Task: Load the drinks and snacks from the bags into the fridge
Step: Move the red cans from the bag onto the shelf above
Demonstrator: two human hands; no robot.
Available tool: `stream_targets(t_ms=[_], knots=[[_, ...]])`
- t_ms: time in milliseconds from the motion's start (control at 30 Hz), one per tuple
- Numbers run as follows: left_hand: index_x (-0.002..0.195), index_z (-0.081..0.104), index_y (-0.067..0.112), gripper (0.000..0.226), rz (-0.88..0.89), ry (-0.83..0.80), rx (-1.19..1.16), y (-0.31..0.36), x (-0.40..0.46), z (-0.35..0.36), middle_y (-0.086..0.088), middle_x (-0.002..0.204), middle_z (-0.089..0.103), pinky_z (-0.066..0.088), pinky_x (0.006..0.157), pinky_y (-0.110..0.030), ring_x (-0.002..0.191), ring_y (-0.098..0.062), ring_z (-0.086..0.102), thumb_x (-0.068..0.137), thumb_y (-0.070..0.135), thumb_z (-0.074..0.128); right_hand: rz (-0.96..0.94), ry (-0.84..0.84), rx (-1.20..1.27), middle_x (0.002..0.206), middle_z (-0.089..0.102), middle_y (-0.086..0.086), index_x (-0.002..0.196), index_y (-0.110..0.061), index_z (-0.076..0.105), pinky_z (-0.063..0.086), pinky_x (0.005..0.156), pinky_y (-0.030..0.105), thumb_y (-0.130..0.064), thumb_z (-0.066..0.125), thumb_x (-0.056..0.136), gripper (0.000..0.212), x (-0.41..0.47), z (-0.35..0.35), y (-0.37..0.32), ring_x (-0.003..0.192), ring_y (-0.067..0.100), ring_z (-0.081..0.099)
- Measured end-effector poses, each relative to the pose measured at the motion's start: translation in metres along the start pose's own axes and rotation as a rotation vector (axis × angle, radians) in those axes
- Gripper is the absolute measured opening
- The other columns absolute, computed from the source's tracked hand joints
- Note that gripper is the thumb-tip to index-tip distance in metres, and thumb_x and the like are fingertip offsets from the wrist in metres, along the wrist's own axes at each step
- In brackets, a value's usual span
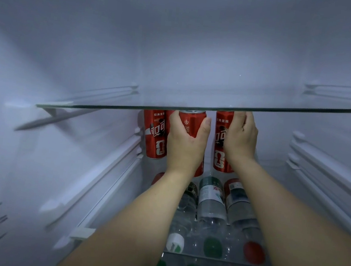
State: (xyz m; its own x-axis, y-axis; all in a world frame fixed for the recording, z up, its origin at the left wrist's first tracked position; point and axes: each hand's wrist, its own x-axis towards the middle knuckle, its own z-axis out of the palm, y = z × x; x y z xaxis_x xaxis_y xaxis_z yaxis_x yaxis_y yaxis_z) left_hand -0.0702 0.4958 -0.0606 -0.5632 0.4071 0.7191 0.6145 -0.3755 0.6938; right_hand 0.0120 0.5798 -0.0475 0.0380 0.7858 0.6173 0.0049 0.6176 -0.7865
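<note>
Inside, left hand (185, 143) gripping middle can (193, 123), right hand (240, 138) clasping right can (221, 138).

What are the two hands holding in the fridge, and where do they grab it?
The left hand grips a red can round its side, near the top. The right hand grips another red can by its upper side.

Dim, blue-grey light inside the fridge

The light was cool, soft and even, with no hard glare; the fridge walls (48, 52) faded to a hazy grey toward the top. The glass shelf (194, 110) edge caught a thin pale line and cast a faint shadow on the left wall. Wide-angle distortion bent the side rails (330, 163), and the bottle caps (254, 252) near the bottom looked smeared and out of focus.
</note>
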Motion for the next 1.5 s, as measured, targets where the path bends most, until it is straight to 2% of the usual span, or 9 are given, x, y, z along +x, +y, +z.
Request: stream_targets(t_ms=[133, 233, 400, 467, 733, 1000, 1133, 1333, 1500], knots=[[0.122, 0.041, 0.031, 0.04, 0.055, -0.031, 0.088, -0.004, 0.001, -0.003, 0.009, 0.107, 0.059, 0.044, 0.077, -0.006, 0.094, 0.0, 0.058, 0.091, 0.044, 0.064, -0.053, -0.048, 0.047, 0.072, 0.054, -0.005, 0.096, -0.015, 0.052, 0.043, 0.062, 0.028, -0.054, 0.03, 0.093, 0.045, -0.002, -0.002, 0.003, 0.066, 0.011, 0.053], [0.127, 0.043, 0.019, 0.05, 0.151, -0.001, 0.273, -0.01, 0.002, -0.002, 0.007, 0.112, 0.051, 0.044, 0.091, -0.024, 0.103, -0.007, 0.049, 0.086, 0.043, 0.059, -0.081, -0.073, 0.055, 0.074, 0.056, -0.004, 0.099, -0.017, 0.051, 0.046, 0.061, 0.028, -0.062, 0.028, 0.085, 0.053, -0.003, -0.002, 0.006, 0.067, 0.012, 0.055], [0.135, 0.037, 0.011, 0.065, 0.168, 0.029, 0.416, -0.012, 0.002, -0.001, 0.007, 0.113, 0.031, 0.045, 0.096, -0.039, 0.106, -0.012, 0.038, 0.084, 0.048, 0.054, -0.128, -0.094, 0.033, 0.083, 0.058, -0.006, 0.11, -0.015, 0.049, 0.042, 0.062, 0.018, -0.047, 0.036, 0.102, 0.035, -0.005, -0.002, 0.009, 0.072, 0.005, 0.055], [0.142, 0.032, 0.009, 0.07, 0.168, 0.001, 0.45, -0.014, 0.001, 0.001, 0.002, 0.118, 0.033, 0.043, 0.1, -0.04, 0.111, -0.016, 0.038, 0.089, 0.048, 0.056, -0.142, -0.117, 0.024, 0.09, 0.059, -0.007, 0.115, -0.016, 0.047, 0.041, 0.063, 0.008, -0.045, 0.037, 0.102, 0.034, -0.006, -0.001, 0.011, 0.079, 0.0, 0.057], [0.156, 0.009, 0.004, 0.077, 0.05, -0.107, 0.555, -0.013, -0.004, 0.005, -0.017, 0.144, 0.029, 0.033, 0.111, -0.046, 0.131, -0.031, 0.033, 0.101, 0.051, 0.036, -0.167, -0.157, 0.061, 0.114, 0.057, -0.002, 0.122, -0.019, 0.043, 0.042, 0.077, 0.002, -0.042, 0.044, 0.101, 0.032, -0.006, 0.001, 0.013, 0.099, -0.003, 0.054], [0.156, -0.008, 0.003, 0.079, 0.028, -0.185, 0.739, -0.013, -0.012, 0.007, -0.019, 0.152, 0.021, 0.037, 0.106, -0.047, 0.13, -0.036, 0.038, 0.102, 0.041, 0.037, -0.103, -0.191, -0.158, 0.131, 0.047, -0.001, 0.14, -0.018, 0.035, 0.035, 0.097, 0.038, -0.052, 0.028, 0.101, 0.053, -0.006, 0.002, 0.015, 0.12, 0.018, 0.037], [0.156, -0.014, 0.009, 0.083, 0.032, -0.291, 0.775, -0.022, -0.012, 0.007, -0.02, 0.151, 0.019, 0.044, 0.1, -0.05, 0.127, -0.04, 0.041, 0.101, 0.029, 0.044, -0.092, -0.164, -0.234, 0.133, 0.034, 0.009, 0.145, -0.015, 0.031, 0.03, 0.109, 0.042, -0.051, 0.028, 0.101, 0.058, -0.003, 0.004, 0.02, 0.126, 0.024, 0.031], [0.158, -0.008, 0.015, 0.083, 0.07, -0.285, 0.766, -0.027, -0.01, 0.006, -0.018, 0.145, 0.023, 0.05, 0.095, -0.051, 0.121, -0.04, 0.046, 0.098, 0.022, 0.048, -0.029, -0.23, -0.377, 0.135, 0.03, 0.014, 0.155, -0.03, 0.005, 0.028, 0.106, 0.043, -0.048, 0.035, 0.101, 0.064, -0.003, 0.006, 0.03, 0.124, 0.03, 0.031], [0.157, -0.013, 0.018, 0.088, 0.054, -0.305, 0.797, -0.029, -0.009, 0.006, -0.016, 0.145, 0.021, 0.051, 0.093, -0.048, 0.121, -0.038, 0.046, 0.098, 0.026, 0.052, -0.018, -0.23, -0.372, 0.138, 0.028, 0.015, 0.155, -0.032, 0.001, 0.028, 0.108, 0.044, -0.048, 0.035, 0.101, 0.066, -0.004, 0.007, 0.032, 0.127, 0.033, 0.03]])
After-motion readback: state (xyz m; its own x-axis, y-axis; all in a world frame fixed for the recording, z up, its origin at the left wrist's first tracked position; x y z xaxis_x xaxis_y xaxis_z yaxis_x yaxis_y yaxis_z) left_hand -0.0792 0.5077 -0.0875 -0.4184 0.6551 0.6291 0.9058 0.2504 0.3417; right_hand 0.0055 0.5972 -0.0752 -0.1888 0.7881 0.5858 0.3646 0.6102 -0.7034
